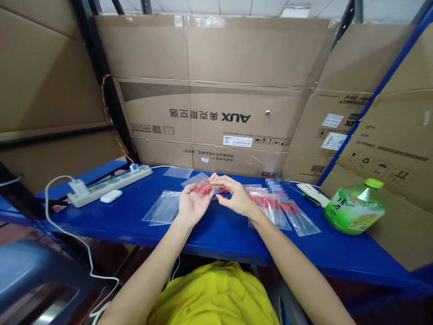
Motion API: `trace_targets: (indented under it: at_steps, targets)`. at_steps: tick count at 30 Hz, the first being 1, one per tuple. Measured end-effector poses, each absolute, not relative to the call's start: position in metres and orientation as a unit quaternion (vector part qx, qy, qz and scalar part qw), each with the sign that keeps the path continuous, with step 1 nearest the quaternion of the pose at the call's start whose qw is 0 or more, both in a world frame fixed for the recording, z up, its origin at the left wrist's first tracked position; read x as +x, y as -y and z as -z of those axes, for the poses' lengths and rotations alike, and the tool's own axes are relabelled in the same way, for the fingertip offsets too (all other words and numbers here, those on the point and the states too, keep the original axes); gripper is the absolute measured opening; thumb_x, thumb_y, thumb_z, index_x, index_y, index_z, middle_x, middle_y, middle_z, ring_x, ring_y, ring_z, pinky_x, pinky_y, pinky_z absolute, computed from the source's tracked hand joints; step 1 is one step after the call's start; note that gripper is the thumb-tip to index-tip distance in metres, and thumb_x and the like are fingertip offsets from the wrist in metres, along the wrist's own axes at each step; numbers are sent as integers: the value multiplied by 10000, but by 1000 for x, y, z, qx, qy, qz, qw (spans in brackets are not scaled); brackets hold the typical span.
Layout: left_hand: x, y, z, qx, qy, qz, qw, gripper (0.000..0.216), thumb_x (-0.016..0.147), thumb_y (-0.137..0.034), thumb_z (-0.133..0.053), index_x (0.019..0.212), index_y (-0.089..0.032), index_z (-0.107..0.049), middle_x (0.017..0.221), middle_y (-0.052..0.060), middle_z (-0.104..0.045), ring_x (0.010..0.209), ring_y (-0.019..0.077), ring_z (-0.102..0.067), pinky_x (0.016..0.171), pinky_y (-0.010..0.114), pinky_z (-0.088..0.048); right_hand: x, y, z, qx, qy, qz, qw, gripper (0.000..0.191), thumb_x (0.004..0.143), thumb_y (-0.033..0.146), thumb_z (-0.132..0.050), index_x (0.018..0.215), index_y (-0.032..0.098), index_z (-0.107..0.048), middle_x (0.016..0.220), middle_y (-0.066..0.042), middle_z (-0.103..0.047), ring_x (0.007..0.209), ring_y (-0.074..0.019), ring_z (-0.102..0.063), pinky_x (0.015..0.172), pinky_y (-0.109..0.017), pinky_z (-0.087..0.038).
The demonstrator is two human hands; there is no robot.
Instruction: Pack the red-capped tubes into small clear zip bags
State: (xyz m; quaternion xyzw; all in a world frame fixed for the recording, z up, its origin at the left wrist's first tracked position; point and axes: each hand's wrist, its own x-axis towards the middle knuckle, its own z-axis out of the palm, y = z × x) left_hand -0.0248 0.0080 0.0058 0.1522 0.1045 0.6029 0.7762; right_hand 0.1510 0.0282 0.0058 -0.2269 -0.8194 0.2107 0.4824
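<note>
My left hand and my right hand meet over the blue shelf, both closed on a small clear plastic bag with red pieces inside. The left palm faces up under the bag; the right fingers pinch its top edge. A few red pieces lie on the shelf between my hands. To the right lie filled clear bags with red parts. To the left lies a pile of empty clear bags.
A white power strip with a plugged charger and a white earbud case sit at the left. A green drink bottle lies at the right, beside a white and green tool. Cardboard boxes wall the back.
</note>
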Motion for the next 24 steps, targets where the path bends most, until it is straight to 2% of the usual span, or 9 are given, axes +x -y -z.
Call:
trace_targets:
  at_steps: [4, 7, 9, 11, 14, 17, 19, 22, 24]
  targets:
    - [-24, -10, -6, 157, -109, -579, 793, 634, 973, -253, -430, 1548, 16, -434, 1362, 266, -692, 1125, 297, -759, 933, 389, -634, 149, -29, -7, -269, 785, -165, 533, 123, 938, 229, -684, 971, 266, -796, 1022, -55, -781, 1015, -228, -713, 962, -392, -562]
    - [-22, -10, -6, 189, -124, -536, 814, 654, 1032, -424, -407, 1513, 13, -473, 1328, 298, -697, 1186, 351, -732, 997, 483, -604, 151, -32, -10, -290, 733, -118, 603, 98, 947, 290, -710, 891, 260, -785, 926, -53, -771, 977, -240, -683, 947, -400, -545]
    - [-23, -8, -5, 247, -144, -458, 842, 716, 1044, -551, -360, 1436, 14, -558, 1298, 321, -703, 1241, 392, -701, 981, 502, -601, 155, -35, -13, -313, 679, -102, 656, 118, 954, 321, -698, 900, 244, -769, 918, -55, -756, 947, -232, -671, 918, -380, -540]
    - [-25, -5, -4, 323, -170, -364, 857, 755, 1048, -614, -317, 1290, 9, -670, 1198, 330, -737, 1180, 411, -726, 856, 454, -631, 160, -38, -15, -345, 617, -113, 698, 154, 959, 353, -670, 942, 222, -750, 925, -57, -744, 886, -214, -665, 859, -349, -542]
    - [-27, 0, -4, 435, -176, -308, 828, 720, 1037, -645, -359, 991, -54, -767, 902, 252, -780, 835, 345, -784, 581, 338, -586, 166, -43, -16, -373, 573, -151, 714, 204, 941, 378, -652, 1012, 201, -726, 880, -38, -718, 782, -184, -635, 752, -306, -528]
    - [-24, 1, -3, 493, -180, -436, 731, 563, 987, -630, -539, 786, -137, -722, 623, 66, -654, 555, 185, -648, 500, 249, -481, 169, -44, -17, -362, 604, -178, 687, 214, 918, 365, -665, 1040, 200, -724, 824, -9, -691, 730, -169, -624, 700, -289, -513]
    - [-20, 0, -2, 514, -222, -556, 614, 442, 945, -569, -658, 782, -161, -702, 620, 1, -577, 554, 126, -570, 527, 218, -448, 169, -43, -18, -344, 629, -190, 671, 212, 919, 369, -678, 1044, 205, -730, 821, -6, -698, 730, -168, -642, 704, -293, -521]
    - [-14, -6, 3, 535, -309, -669, 412, 293, 865, -461, -787, 960, -191, -725, 865, 19, -659, 793, 146, -626, 692, 228, -506, 168, -41, -20, -315, 643, -207, 667, 212, 915, 382, -711, 1039, 213, -738, 851, -16, -730, 752, -174, -677, 723, -302, -539]
    - [-11, -11, 8, 537, -344, -694, 334, 388, 806, -418, -842, 1105, -212, -704, 1092, 59, -695, 1030, 196, -648, 853, 274, -533, 168, -40, -20, -308, 646, -216, 664, 221, 893, 392, -747, 1026, 216, -745, 883, -27, -752, 787, -183, -702, 740, -308, -550]
